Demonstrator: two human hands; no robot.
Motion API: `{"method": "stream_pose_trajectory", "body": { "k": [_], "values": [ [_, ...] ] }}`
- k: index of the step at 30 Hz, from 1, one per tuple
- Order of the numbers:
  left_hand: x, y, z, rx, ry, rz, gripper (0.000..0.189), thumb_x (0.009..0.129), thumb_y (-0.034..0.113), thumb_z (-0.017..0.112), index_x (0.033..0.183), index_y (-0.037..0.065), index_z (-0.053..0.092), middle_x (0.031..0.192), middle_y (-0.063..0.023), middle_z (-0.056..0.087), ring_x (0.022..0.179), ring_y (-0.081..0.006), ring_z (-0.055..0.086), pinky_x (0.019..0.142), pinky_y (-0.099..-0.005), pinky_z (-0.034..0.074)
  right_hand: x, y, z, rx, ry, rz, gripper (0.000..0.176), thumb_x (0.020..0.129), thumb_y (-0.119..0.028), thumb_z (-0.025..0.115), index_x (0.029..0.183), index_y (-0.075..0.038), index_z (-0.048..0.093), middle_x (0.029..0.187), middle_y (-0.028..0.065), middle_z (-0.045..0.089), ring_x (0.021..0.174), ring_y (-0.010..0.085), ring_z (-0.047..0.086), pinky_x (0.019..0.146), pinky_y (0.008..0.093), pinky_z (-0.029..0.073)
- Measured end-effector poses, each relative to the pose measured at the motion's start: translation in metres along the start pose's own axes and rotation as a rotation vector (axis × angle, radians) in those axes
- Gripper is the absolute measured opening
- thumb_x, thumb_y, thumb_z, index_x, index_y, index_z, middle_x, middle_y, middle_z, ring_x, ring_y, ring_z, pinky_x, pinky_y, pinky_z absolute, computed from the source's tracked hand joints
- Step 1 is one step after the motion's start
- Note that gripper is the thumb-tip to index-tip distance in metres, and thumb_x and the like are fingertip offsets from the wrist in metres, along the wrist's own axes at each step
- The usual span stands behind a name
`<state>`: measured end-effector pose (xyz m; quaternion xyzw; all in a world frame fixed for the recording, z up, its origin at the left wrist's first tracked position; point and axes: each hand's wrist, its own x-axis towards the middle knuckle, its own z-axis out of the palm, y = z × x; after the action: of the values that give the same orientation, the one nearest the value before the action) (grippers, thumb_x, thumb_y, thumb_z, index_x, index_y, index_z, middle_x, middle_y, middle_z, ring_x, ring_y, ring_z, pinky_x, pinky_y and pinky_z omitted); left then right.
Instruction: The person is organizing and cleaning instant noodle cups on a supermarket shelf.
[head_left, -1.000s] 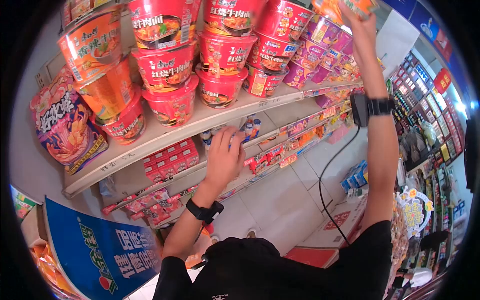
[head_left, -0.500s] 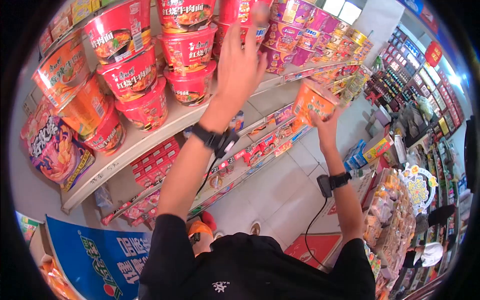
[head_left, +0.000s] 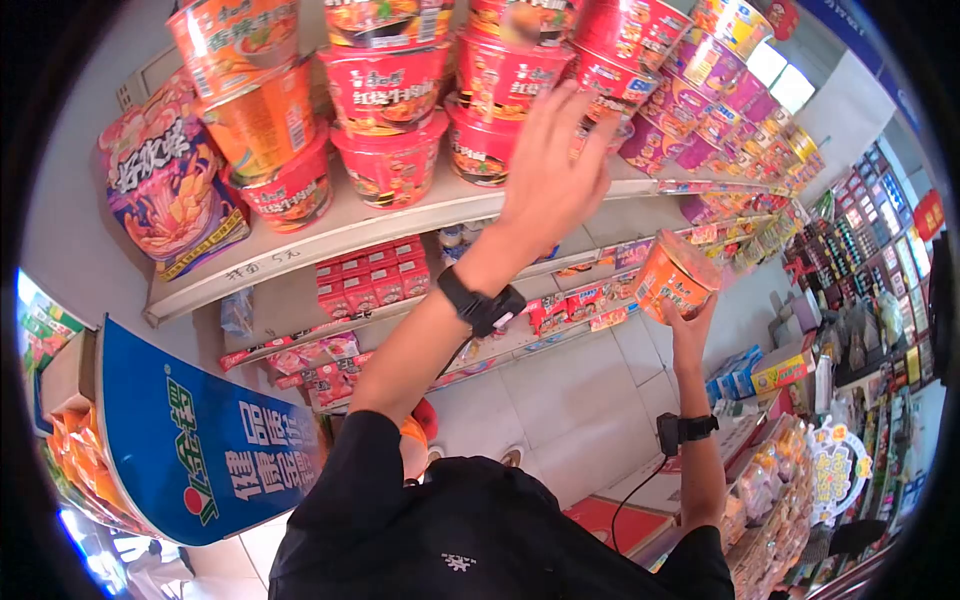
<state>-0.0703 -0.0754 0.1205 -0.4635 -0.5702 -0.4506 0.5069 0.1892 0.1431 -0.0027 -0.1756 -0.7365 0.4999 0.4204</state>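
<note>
My left hand (head_left: 557, 172) reaches up to the upper shelf, fingers stretched out and holding nothing. It overlaps the stacked red instant noodle cups (head_left: 516, 78), its fingertips right at them. My right hand (head_left: 690, 325), lower and out to the right over the aisle, grips an orange instant noodle cup (head_left: 670, 285) by its lower part. The cup is tilted. To the left on the same shelf stand more red cups (head_left: 390, 165), two orange cups (head_left: 262, 125) stacked on a red one, and a purple-pink snack bag (head_left: 172, 190).
The shelf edge (head_left: 290, 258) curves in front of me. Below are small red boxes (head_left: 372, 280) and packets on lower shelves. A blue banner (head_left: 190, 450) stands at left. Purple cups (head_left: 690, 135) continue along the shelf to the right. Packaged goods (head_left: 770, 500) are stacked at lower right.
The view has turned left, so the shelf sits further right in it. My left hand remains raised at the red cups, and my right hand still holds the orange cup.
</note>
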Motion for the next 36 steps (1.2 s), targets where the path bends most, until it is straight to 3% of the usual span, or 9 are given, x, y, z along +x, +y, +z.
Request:
{"method": "stream_pose_trajectory", "body": {
  "k": [5,15,20,25,27,30,33,34,36],
  "values": [
    [0.02,-0.062,-0.114,0.389,0.446,-0.004,0.053,0.075,0.004,0.075,0.127,0.005,0.064,0.135,-0.021,0.053,0.127,-0.0391,0.051,0.106,-0.0524,0.042,-0.004,-0.017,0.049,0.049,-0.12,-0.027,0.086,0.085,-0.003,0.082,0.152,-0.003,0.029,0.141,0.0128,0.052,0.126,0.0204,0.056,0.104,0.0349,0.049],
    [0.07,-0.146,-0.225,0.847,0.378,-0.051,0.097,0.073,0.054,0.09,0.136,-0.005,0.045,0.129,-0.0309,0.055,0.124,-0.0471,0.053,0.102,-0.0565,0.045,-0.018,-0.023,0.118,0.116,-0.215,0.028,0.088,0.083,0.001,0.082,0.153,-0.005,0.028,0.142,0.0121,0.05,0.13,0.0208,0.054,0.108,0.0364,0.048],
    [0.09,-0.114,-0.22,0.555,0.306,-0.506,0.086,0.078,0.031,0.088,0.146,-0.002,0.047,0.132,-0.0248,0.06,0.123,-0.0399,0.06,0.099,-0.0457,0.051,-0.022,-0.031,0.118,0.156,-0.214,0.026,0.089,0.083,-0.001,0.083,0.153,-0.005,0.028,0.143,0.0122,0.05,0.131,0.0215,0.053,0.109,0.0368,0.047],
    [0.089,-0.137,-0.225,0.524,0.518,-0.165,0.105,0.072,0.027,0.091,0.154,-0.003,0.032,0.136,-0.0291,0.055,0.127,-0.043,0.055,0.106,-0.0459,0.046,-0.026,-0.036,0.106,0.162,-0.163,0.008,0.087,0.084,-0.002,0.082,0.152,-0.005,0.029,0.143,0.012,0.05,0.131,0.0212,0.054,0.11,0.0371,0.047],
    [0.092,-0.126,-0.238,0.104,0.393,-0.077,0.11,0.063,0.036,0.101,0.141,-0.008,0.037,0.131,-0.0259,0.057,0.113,-0.0395,0.066,0.106,-0.0515,0.049,-0.028,-0.032,0.096,0.166,-0.143,0.028,0.086,0.084,-0.003,0.082,0.151,-0.005,0.029,0.142,0.0118,0.051,0.13,0.0213,0.054,0.11,0.0371,0.047],
    [0.063,-0.084,-0.21,0.003,0.404,-0.049,0.117,0.059,0.023,0.103,0.146,-0.007,0.03,0.134,-0.0241,0.053,0.119,-0.0326,0.063,0.108,-0.0482,0.049,-0.031,-0.018,0.077,0.125,-0.101,0.006,0.082,0.085,-0.004,0.082,0.149,-0.005,0.031,0.14,0.0116,0.053,0.127,0.0206,0.057,0.107,0.037,0.05],
    [0.021,-0.018,-0.163,0.205,0.114,-0.063,0.119,0.065,0.029,0.098,0.151,-0.006,0.024,0.139,-0.0202,0.047,0.123,-0.0338,0.057,0.109,-0.0483,0.047,-0.034,-0.008,0.051,0.071,-0.039,0.04,0.076,0.089,-0.014,0.081,0.149,-0.006,0.035,0.134,0.0079,0.056,0.118,0.0157,0.059,0.1,0.0332,0.051],
    [-0.001,-0.008,-0.127,-0.086,0.194,-0.039,0.116,0.063,0.039,0.097,0.152,-0.005,0.036,0.147,-0.0271,0.048,0.133,-0.0432,0.052,0.107,-0.0488,0.047,-0.034,-0.003,0.039,0.039,0.001,0.072,0.077,0.088,-0.011,0.081,0.148,-0.005,0.033,0.134,0.0096,0.056,0.118,0.0169,0.061,0.099,0.0345,0.053],
    [-0.048,0.031,-0.075,-0.403,-0.081,-0.298,0.118,0.063,0.036,0.096,0.155,-0.001,0.032,0.146,-0.0285,0.048,0.134,-0.0451,0.051,0.106,-0.0504,0.049,-0.034,0.004,0.017,-0.01,0.061,0.111,0.077,0.087,-0.008,0.082,0.146,-0.004,0.032,0.134,0.0113,0.057,0.118,0.0182,0.062,0.098,0.0358,0.055]
  ]
}}
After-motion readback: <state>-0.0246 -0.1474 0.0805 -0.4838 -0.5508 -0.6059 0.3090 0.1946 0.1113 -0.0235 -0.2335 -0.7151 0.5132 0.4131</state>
